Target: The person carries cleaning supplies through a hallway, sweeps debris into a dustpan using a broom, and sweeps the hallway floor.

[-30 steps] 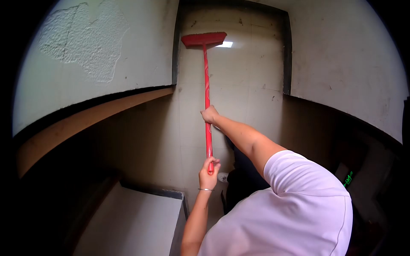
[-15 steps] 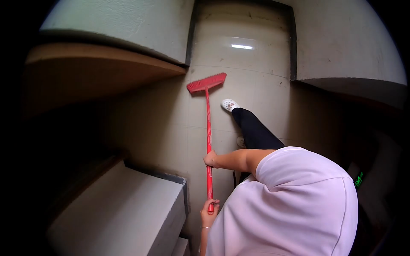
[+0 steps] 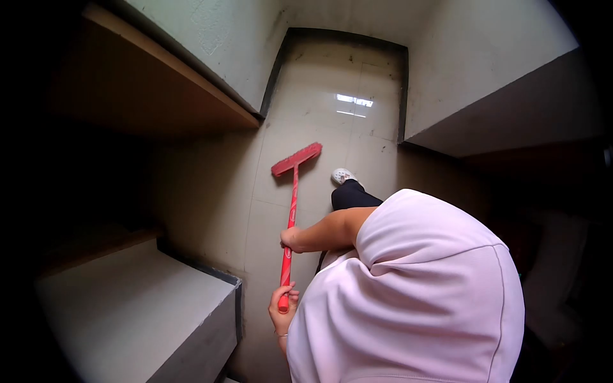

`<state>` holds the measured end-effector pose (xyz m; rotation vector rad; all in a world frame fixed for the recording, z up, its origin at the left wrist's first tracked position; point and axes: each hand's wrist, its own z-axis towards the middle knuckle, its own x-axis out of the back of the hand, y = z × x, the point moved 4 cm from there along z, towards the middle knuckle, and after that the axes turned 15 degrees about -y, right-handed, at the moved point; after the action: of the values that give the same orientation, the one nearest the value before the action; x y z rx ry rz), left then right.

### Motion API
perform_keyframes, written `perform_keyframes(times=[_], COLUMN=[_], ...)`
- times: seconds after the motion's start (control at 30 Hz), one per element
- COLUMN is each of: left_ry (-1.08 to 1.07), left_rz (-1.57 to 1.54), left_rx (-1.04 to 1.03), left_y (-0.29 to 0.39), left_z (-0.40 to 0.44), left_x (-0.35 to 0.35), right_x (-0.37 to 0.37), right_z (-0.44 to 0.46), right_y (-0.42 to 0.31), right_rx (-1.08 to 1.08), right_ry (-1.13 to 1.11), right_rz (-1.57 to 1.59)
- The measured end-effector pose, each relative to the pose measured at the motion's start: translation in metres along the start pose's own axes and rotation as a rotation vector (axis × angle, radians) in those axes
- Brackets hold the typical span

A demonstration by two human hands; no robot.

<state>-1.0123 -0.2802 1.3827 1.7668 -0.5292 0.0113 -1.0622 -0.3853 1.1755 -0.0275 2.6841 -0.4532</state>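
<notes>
A red push broom (image 3: 294,198) slants down the middle of the view, its bristled head (image 3: 297,159) resting on or just above the floor; contact is hard to tell. My right hand (image 3: 290,239), arm reaching across from the right, is wrapped around the middle of the red shaft. Lower down, my left hand (image 3: 281,302) curls around the handle's end, with a thin bracelet at the wrist. Some of its fingers lift slightly off the handle. A white clog (image 3: 343,175) on my foot is to the right of the broom head.
Pale floor tiles (image 3: 332,76) run ahead between walls with dark skirting. A brown wooden panel (image 3: 159,70) stands at upper left. A pale block with a dark edge (image 3: 147,313) is at lower left, close to my left hand. A wall corner (image 3: 472,96) juts in at right.
The whole view has shifted, showing more of the far floor. Broom and both hands appear lower and further left, grips unchanged. The second shoe, visible before, is now hidden.
</notes>
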Motion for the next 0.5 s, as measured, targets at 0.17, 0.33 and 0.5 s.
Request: perform_keyframes(times=[0.17, 0.33, 0.5], left_ry=[-0.203, -0.473, -0.69], left_rz=[-0.541, -1.36, -1.214], left_rx=[0.127, 0.349, 0.793], left_y=[-0.011, 0.029, 0.024], left_z=[0.069, 0.19, 0.332], left_x=[-0.048, -0.143, -0.236], right_x=[0.12, 0.29, 0.431], right_z=[-0.017, -0.02, -0.004], right_y=[-0.06, -0.138, -0.197], right_rx=[0.166, 0.424, 0.394], right_ry=[0.334, 0.371, 0.361], right_rz=[0.181, 0.214, 0.144])
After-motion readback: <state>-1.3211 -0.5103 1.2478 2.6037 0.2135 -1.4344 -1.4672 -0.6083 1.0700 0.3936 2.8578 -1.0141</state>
